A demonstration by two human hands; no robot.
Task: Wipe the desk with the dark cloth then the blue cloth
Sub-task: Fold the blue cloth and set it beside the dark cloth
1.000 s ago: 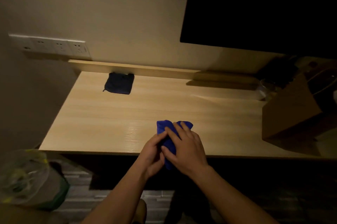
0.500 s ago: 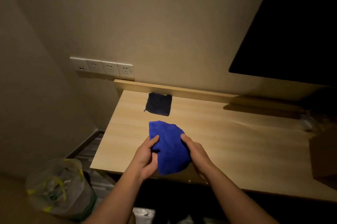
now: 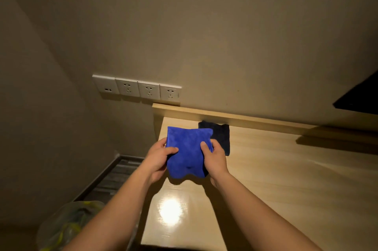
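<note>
I hold the blue cloth [image 3: 187, 151] folded into a rough square above the left end of the light wooden desk [image 3: 286, 179]. My left hand [image 3: 158, 157] grips its left edge and my right hand [image 3: 215, 158] grips its right edge, thumbs on top. The dark cloth [image 3: 222, 134] lies flat on the desk near the back left corner, against the raised back ledge, partly hidden behind the blue cloth and my right hand.
A row of white wall sockets [image 3: 137, 89] sits above the desk's left corner. A dark screen [image 3: 362, 95] hangs at the right. A bin with a clear plastic bag [image 3: 67, 224] stands on the floor to the left of the desk.
Both hands have lifted the blue cloth off the desk front, spread it into a flat square, and carried it left toward the dark cloth. The view has swung left and up.
</note>
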